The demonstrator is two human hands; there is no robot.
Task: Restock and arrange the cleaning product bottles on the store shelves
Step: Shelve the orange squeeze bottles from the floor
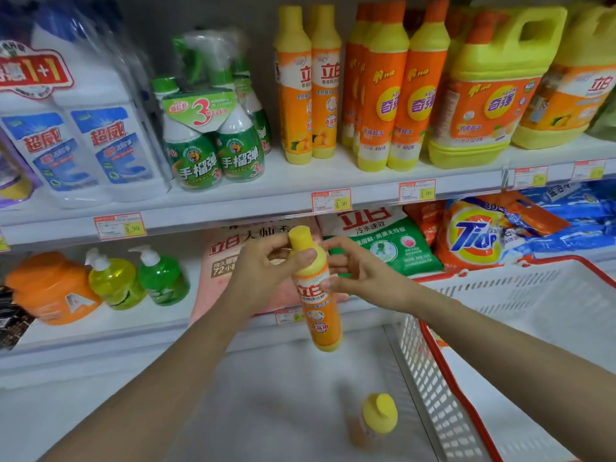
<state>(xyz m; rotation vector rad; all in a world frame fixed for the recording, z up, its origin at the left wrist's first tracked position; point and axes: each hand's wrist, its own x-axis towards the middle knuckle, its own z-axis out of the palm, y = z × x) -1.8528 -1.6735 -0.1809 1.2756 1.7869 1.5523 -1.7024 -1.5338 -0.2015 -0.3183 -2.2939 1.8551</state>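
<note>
The left hand (266, 271) hides the shoulder of the held bottle (318, 315), and both forearms run off the lower edge. Behind the hands a pink bag (216, 261) on the lower shelf (140, 325) is largely covered, its print readable only in part. At 6 o'clock from the held bottle a second bottle (378, 416) stands on a pale surface, its label too blurred to read and only the yellow cap clear. The left grip is clamped round the held bottle just under its cap, thumb across the front. The right hand (358, 266) has bent fingers whose tips reach the bottle's right side; whether that grip is clamped on it I cannot tell. The held bottle is in the air before the lower shelf's front edge, below the upper shelf (233, 208). At 12 o'clock two matching bottles (293, 95) stand on that upper shelf, with a strip of bare board at their 9 o'clock, before the green spray bottles (213, 151). At 3 to 4 o'clock the white basket (420, 368) with a red rim sits close, its near corner just beside the right forearm. The held bottle's long axis is nearly upright, cap toward 12 o'clock, orange base leaning toward 5 o'clock, label facing the camera.
</note>
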